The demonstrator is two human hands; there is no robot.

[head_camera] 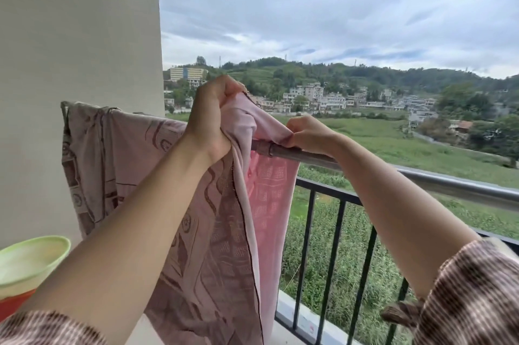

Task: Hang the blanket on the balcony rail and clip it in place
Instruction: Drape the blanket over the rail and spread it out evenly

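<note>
A pink blanket [134, 176] with a brown pattern hangs over the metal rail [438, 180] on the left, draped down both sides. My left hand [210, 120] grips a bunched fold of its right edge, lifted above the rail. My right hand [309, 132] pinches the blanket's corner right at the rail, knuckles over the bar. No clip is visible.
A black balcony fence [334, 232] stands below the rail, with fields and houses beyond. A beige wall [78, 35] closes the left side. A green basin [31, 260] sits on something red at the lower left.
</note>
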